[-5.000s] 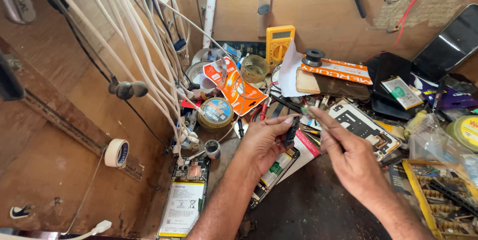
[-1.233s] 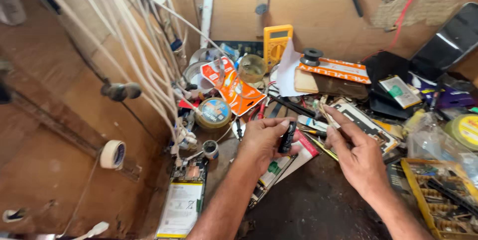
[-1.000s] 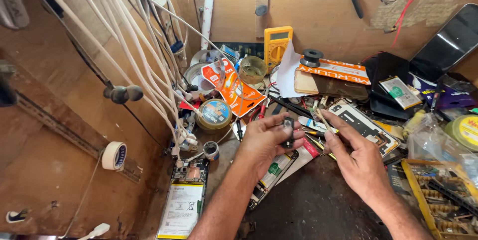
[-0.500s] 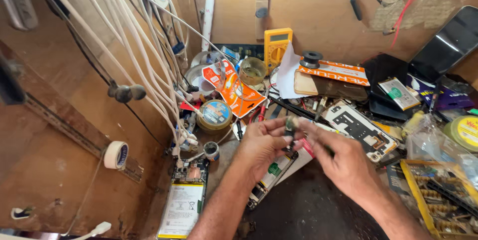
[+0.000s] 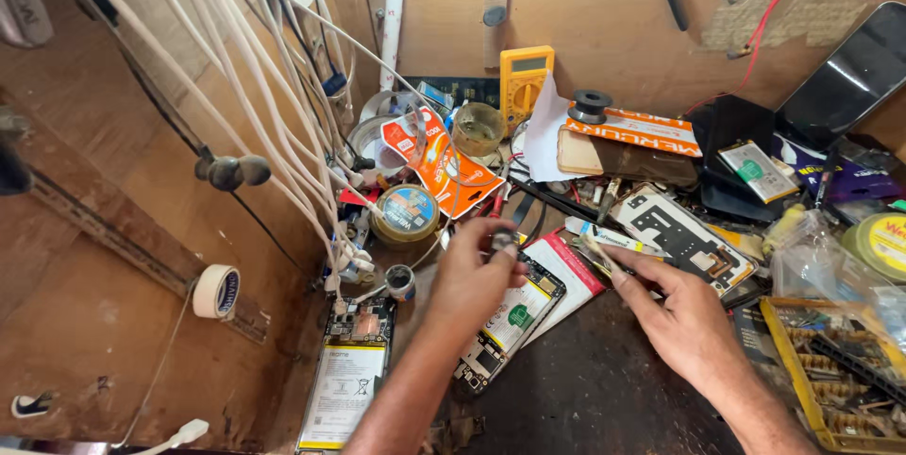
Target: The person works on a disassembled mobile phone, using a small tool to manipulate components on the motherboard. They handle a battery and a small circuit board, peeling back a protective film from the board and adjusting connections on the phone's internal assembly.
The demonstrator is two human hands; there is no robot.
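Fingers [image 5: 491,249] of left hand [image 5: 472,276] pinch a small dark part [image 5: 502,238]; clutter crowds.

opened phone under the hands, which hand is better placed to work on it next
Right, probably. The right hand holds thin tweezers pointed toward the opened phone. The left hand is busy pinching a small dark part above it.

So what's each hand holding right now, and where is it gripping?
The left hand pinches a small dark part at its fingertips; which end cannot be told. The right hand grips a thin pale tool near its lower end.
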